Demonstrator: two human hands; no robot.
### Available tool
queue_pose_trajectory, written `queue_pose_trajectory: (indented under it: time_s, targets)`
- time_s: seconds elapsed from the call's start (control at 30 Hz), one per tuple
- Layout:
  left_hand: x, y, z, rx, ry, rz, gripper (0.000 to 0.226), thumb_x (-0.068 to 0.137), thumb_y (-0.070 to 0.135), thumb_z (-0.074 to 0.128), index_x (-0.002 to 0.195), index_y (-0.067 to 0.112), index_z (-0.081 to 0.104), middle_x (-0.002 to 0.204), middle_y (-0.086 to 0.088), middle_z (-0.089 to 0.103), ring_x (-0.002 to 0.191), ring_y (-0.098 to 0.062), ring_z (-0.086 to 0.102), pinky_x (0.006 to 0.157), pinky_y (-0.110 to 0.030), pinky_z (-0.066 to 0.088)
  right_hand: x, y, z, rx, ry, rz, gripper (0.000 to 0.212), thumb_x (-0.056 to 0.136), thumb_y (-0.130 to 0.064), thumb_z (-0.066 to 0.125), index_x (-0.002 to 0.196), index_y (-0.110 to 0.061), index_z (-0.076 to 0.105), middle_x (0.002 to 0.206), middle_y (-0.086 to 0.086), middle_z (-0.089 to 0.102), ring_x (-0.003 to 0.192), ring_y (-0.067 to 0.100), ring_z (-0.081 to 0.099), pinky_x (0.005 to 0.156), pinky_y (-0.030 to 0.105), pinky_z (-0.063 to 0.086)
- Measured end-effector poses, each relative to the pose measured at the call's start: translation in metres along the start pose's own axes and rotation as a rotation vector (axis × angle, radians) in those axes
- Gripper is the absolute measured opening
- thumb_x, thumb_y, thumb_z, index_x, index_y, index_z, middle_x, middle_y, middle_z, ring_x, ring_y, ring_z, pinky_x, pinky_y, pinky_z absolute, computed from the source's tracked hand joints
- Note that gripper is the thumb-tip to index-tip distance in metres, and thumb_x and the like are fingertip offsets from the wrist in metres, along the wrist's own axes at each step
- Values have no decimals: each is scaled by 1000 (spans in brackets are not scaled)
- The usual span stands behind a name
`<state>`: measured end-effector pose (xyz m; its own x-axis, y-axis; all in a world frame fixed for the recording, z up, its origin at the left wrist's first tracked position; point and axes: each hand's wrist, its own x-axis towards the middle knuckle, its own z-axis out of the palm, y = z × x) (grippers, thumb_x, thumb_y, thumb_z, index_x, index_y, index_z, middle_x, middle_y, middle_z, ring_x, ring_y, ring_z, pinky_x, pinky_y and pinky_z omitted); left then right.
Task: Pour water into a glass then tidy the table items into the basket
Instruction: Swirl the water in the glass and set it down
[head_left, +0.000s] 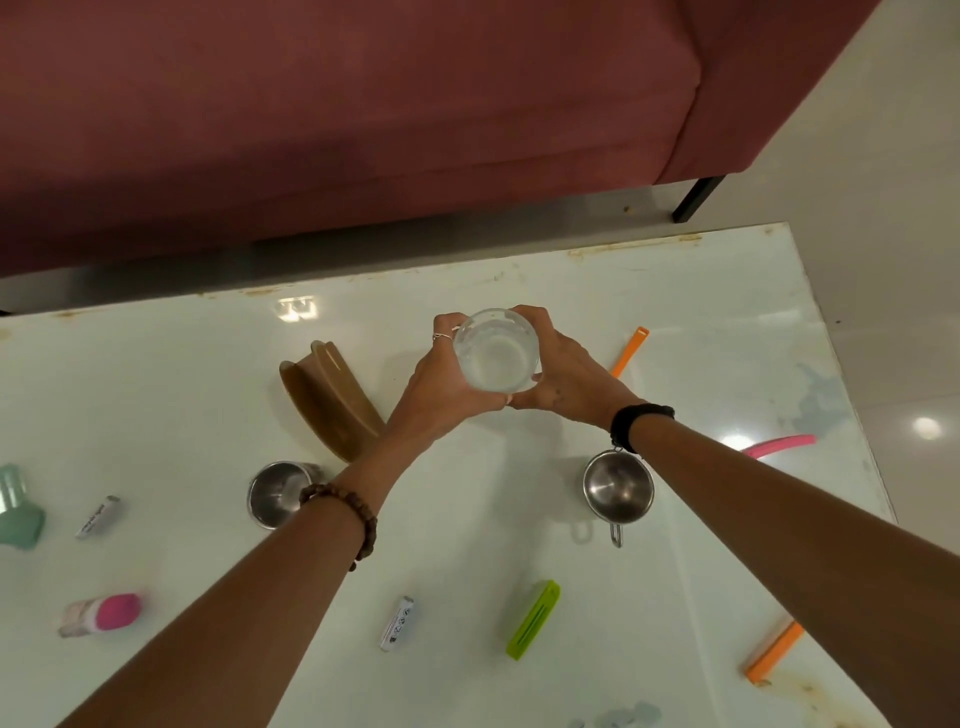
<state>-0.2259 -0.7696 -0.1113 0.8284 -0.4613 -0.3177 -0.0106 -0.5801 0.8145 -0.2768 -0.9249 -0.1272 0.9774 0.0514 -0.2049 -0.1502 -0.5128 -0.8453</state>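
Head view | left hand (441, 379) and right hand (558, 374) both curl around the glass (496, 349), thumbs meeting beneath, arms stretched over the desk (701, 322) | brown holder (327, 400) just left of left hand | steel cups (278, 493) (617, 491) nearer, beside each forearm | orange stick (628, 351) right of right hand

the light is dim and warm, coming from overhead. a square glare patch sits on the glossy white table (467, 545) at upper centre-left, and round bright spots shine on the floor (909, 364) at the right edge. soft shadows lie under both forearms. the sofa (337, 130) across the top is dark and muddy. straight edges bow toward the corners; detail is slightly soft throughout
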Motion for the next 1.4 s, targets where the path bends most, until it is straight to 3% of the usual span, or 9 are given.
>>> queue_pose_trajectory:
  time_s: [0.27,0.43,0.57,0.7,0.8,0.9,1.07,1.27,1.4]
  targets:
    - [4,-3,2,16,8,-14,87,59,18,85,125,24,30,110,5,47,98,-15,50,73,-16,43,3,3,1,11,-5,17,89,68,-24,81,135,-18,22,131,6,47,110,25,53,93,43,50]
    - [6,-3,-1,-17,-13,-30,83,58,17,84,113,37,25,108,6,48,96,-13,50,66,-8,39,3,2,2,41,4,50,91,69,-20,82,136,-15,21,132,9,47,111,27,52,93,32,45]
    - [5,-3,4,-67,-19,-46,84,63,16,83,123,32,27,114,8,42,104,-14,48,73,-9,40,1,-8,5,98,21,136,90,70,-12,80,137,-14,20,131,7,46,110,22,51,91,27,41]
    - [-13,-4,15,-104,89,-82,86,74,15,76,141,18,21,139,-6,42,127,-20,42,101,-25,36,-17,-27,21,94,149,245,86,73,-1,73,139,-15,19,136,8,40,119,24,47,94,29,42]
    - [-51,-10,14,-205,134,-123,78,81,8,67,143,19,20,137,-1,44,125,-16,45,100,-25,37,-46,-49,48,-48,322,377,80,79,-2,67,141,-17,20,139,8,36,116,23,49,80,31,50]
    - [-100,-21,0,-281,122,-113,51,87,6,58,131,24,41,122,9,52,114,-12,53,97,-30,45,-76,-81,81,-135,414,283,61,83,-7,63,132,-22,31,117,-5,42,95,10,54,68,23,46]
    - [-174,-53,-63,-242,213,-121,29,92,13,53,111,34,54,112,14,63,104,1,60,93,-20,49,-88,-148,147,-129,235,175,41,89,-15,57,120,-35,38,100,-21,50,91,-5,52,72,14,47]
    - [-248,-126,-184,-37,383,-176,39,92,13,51,109,47,47,112,24,60,103,8,57,93,-9,44,-45,-237,253,-320,-82,-28,40,94,-19,51,131,-24,38,119,-7,55,101,4,56,78,14,45]
    - [-285,-187,-282,34,543,-289,31,92,21,49,114,43,49,118,24,57,108,3,55,99,-18,43,3,-301,336,-334,-225,-142,39,95,-21,47,132,-27,37,122,-10,52,106,3,52,78,13,40]
